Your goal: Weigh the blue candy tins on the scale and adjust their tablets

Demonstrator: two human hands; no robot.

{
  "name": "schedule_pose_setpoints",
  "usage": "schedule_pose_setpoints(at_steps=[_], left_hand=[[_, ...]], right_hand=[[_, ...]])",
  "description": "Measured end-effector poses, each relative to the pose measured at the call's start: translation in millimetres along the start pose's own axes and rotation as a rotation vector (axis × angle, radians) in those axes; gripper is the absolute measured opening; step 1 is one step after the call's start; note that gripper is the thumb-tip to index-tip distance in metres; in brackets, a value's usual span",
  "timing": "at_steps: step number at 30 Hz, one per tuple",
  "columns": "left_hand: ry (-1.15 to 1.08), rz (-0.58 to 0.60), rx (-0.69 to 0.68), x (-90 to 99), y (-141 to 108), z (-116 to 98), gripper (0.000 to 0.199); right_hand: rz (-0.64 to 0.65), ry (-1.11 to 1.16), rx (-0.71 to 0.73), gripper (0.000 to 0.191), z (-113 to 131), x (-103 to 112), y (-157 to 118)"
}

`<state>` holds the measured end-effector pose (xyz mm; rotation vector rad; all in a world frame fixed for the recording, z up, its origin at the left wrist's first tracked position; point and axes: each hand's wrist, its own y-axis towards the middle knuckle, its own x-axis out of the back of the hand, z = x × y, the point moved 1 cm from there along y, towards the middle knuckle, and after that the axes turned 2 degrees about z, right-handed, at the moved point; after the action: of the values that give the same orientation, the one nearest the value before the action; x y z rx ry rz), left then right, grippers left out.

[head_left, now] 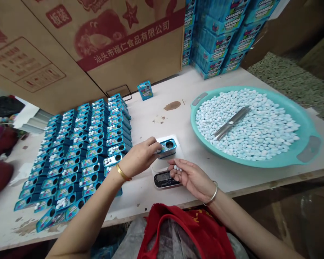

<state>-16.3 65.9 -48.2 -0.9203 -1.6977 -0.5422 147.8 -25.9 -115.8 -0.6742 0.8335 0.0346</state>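
Observation:
My left hand (142,157) is closed at the left end of a small blue candy box (166,150), which lies over the white plate of a digital scale (166,178). A bit of white shows by its fingertips. The box has a dark round opening in its top face. My right hand (190,176) is cupped just in front of the box, its fingers curled around a few small white candies (176,168). The scale's lit display is partly covered by these fingers, and its digits are hard to read.
Rows of blue boxes (97,133), many with candies on top, stand at left. One box (145,90) stands alone behind. At right, a turquoise basin (221,153) holds pale candies and a metal scoop (231,123). Large cartons (140,54) and stacked blue packs (216,43) line the back.

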Motion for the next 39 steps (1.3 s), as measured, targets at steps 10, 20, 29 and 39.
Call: schedule_pose_setpoints(at_steps=[10, 20, 29, 39], left_hand=[[-0.203, -0.014, -0.177, 14.2, 2, -38, 0.022], [-0.387, -0.645, 0.307, 4.6, -23, 10, 0.02], [-0.426, -0.539, 0.292, -20.8, -26, 18, 0.021], [-0.26, -0.406, 0.128, -29.6, -12, 10, 0.051]], right_hand=[[0.082, 0.32, -0.085, 0.02, -1, -17, 6], [-0.198, 0.088, 0.065, 0.015, 16, 46, -35], [-0.189, 0.058, 0.044, 0.019, 3, 50, -37], [-0.109, -0.111, 0.084, 0.028, 8, 26, -26]])
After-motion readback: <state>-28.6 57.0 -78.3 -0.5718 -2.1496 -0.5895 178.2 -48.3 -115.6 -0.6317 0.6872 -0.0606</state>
